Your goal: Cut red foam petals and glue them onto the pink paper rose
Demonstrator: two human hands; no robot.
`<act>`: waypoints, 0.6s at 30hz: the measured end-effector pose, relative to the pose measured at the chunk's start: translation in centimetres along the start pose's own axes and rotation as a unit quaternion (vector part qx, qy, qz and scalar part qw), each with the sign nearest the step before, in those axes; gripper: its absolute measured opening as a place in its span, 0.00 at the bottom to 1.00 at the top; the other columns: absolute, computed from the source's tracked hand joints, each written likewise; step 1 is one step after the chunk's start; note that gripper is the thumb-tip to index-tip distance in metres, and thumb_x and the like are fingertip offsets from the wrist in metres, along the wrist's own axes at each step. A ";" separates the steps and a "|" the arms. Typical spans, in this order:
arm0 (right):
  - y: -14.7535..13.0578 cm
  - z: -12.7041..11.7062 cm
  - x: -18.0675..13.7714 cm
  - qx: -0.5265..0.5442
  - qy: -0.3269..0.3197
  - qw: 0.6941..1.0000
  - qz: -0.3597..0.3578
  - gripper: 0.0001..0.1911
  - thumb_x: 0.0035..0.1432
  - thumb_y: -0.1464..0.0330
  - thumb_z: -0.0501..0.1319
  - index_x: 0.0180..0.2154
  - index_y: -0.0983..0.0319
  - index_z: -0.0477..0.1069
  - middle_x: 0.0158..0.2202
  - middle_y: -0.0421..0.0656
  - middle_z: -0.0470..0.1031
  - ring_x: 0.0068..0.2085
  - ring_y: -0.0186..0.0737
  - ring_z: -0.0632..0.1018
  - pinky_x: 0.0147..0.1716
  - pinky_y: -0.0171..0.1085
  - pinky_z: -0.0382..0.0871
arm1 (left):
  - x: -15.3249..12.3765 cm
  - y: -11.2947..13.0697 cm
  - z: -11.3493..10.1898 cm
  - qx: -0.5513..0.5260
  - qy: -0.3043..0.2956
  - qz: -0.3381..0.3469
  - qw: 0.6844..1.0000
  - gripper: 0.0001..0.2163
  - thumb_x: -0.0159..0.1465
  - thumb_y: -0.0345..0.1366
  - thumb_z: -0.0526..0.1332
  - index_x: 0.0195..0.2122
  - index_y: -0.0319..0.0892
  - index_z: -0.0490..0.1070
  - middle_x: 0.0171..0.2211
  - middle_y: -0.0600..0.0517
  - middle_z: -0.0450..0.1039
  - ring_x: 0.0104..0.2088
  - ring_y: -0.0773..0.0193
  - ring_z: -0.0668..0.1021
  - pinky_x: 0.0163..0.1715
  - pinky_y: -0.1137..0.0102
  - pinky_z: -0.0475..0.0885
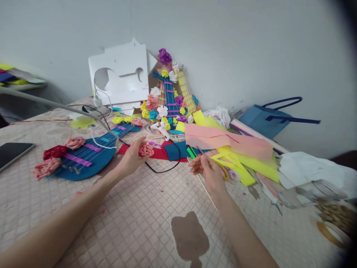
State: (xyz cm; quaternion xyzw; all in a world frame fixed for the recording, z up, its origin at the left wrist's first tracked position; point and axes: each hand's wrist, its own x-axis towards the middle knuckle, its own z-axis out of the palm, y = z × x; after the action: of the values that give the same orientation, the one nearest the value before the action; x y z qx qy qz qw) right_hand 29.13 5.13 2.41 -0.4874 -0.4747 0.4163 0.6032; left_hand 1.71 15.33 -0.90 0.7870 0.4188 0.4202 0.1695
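My left hand (133, 158) is closed with its fingertips at a small pink paper flower (146, 150), above the red strip on the table. My right hand (212, 174) grips a pair of scissors (224, 172); the yellow handle shows behind the hand, and a thin blade points up past the fingers. Left of my left hand lies a blue guitar-shaped piece (97, 163) with purple bars, white strings and pink and red flowers. Beyond my hands, a white glue gun (161, 129) rests with its black cord looping toward me. A thin wooden stick (206, 191) lies under my right hand.
Decorated guitar shapes (171, 96) lean against the wall beside a white cut-out board (119, 74). Pink sheets (223, 137) and yellow sheets (251, 163) pile up at right, near a blue bag (262, 121). A phone (13, 152) lies far left. A white cable (83, 110) crosses the left side.
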 end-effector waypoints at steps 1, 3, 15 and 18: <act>0.2 0.4 -0.3 -0.046 -0.030 0.998 0.007 0.16 0.59 0.55 0.57 0.32 0.62 0.71 0.28 0.42 0.76 0.25 0.33 0.75 0.22 0.32 0.69 | 0.0 -0.1 0.1 0.001 -0.006 0.004 1.000 0.29 0.56 0.32 0.60 0.58 0.41 0.54 0.49 0.41 0.69 0.51 0.52 0.73 0.50 0.54 0.69; 0.5 0.9 -0.7 -0.121 -0.085 0.989 0.019 0.15 0.59 0.56 0.57 0.36 0.62 0.71 0.27 0.42 0.75 0.26 0.34 0.75 0.24 0.33 0.70 | 0.1 -0.1 0.3 0.003 -0.016 0.011 1.000 0.28 0.56 0.32 0.60 0.58 0.40 0.54 0.49 0.41 0.69 0.51 0.52 0.73 0.51 0.54 0.68; 1.7 1.9 -1.3 -0.202 -0.182 0.962 0.029 0.10 0.60 0.62 0.55 0.32 0.61 0.70 0.31 0.42 0.73 0.27 0.33 0.75 0.26 0.33 0.68 | 0.2 -1.0 1.3 0.085 -0.006 -0.008 0.996 0.28 0.54 0.31 0.60 0.57 0.39 0.56 0.49 0.41 0.69 0.50 0.49 0.72 0.49 0.52 0.67; 1.8 2.0 -1.4 -0.206 -0.192 0.959 0.024 0.09 0.60 0.64 0.55 0.31 0.62 0.70 0.30 0.41 0.72 0.28 0.33 0.75 0.26 0.32 0.68 | 0.2 -1.1 1.4 0.089 -0.012 -0.023 0.996 0.29 0.53 0.31 0.61 0.57 0.41 0.56 0.48 0.42 0.70 0.49 0.48 0.72 0.48 0.51 0.67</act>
State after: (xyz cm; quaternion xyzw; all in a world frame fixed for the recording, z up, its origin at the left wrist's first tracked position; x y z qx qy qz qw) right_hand 26.81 4.48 0.52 -0.5231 -0.6451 0.4096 0.3773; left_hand 2.35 16.24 -2.33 0.7942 0.4702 0.3676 0.1140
